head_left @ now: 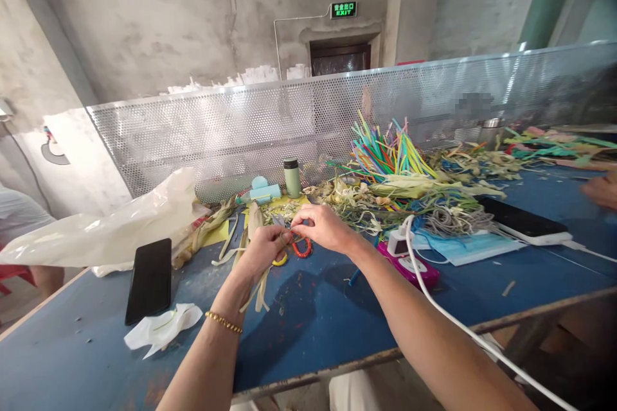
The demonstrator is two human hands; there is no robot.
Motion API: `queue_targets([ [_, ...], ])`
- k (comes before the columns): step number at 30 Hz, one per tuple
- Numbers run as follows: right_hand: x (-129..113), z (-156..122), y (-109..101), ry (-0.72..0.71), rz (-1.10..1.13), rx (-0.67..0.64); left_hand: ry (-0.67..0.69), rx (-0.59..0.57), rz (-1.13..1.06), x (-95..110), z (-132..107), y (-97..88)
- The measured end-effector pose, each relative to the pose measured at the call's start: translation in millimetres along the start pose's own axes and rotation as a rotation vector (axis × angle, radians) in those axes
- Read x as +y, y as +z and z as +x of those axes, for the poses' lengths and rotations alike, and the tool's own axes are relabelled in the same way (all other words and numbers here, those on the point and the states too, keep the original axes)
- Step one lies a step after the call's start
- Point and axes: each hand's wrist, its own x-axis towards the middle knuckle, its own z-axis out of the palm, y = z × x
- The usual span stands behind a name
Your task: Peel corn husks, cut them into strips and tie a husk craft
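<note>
My left hand (264, 249) is closed in a pinch, and pale dried husk strips (261, 292) trail from under it toward the table. Close against its fingertips, my right hand (321, 226) pinches too. What lies between the right fingertips is too small to make out. Just below both hands are scissors with one red handle loop (303, 249) and one yellow, their blades partly hidden by the fingers. Beyond the hands, a heap of dried husks (347, 196) spreads over a yellow sheet.
On the blue table (289, 347) lie a black phone (148, 279), white tissue (164, 327), a magenta case (409, 266), a charging phone (525, 218) and a blue mask (470, 247). A green bottle (292, 178) and colourful stems (385, 154) stand behind. Another person's hand (602, 189) is at right.
</note>
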Motion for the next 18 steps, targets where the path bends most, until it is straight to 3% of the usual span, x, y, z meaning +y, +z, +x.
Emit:
queue_targets([
  [13,-1.4,-4.8,4.1,-0.098,-0.192,-0.133,-0.079,0.147,-0.077,8.6,1.6,-2.5],
  [18,1.3,-0.2,0.7,-0.068,-0.132,0.024,-0.028,0.117,-0.066,8.7,2.0,-2.5],
])
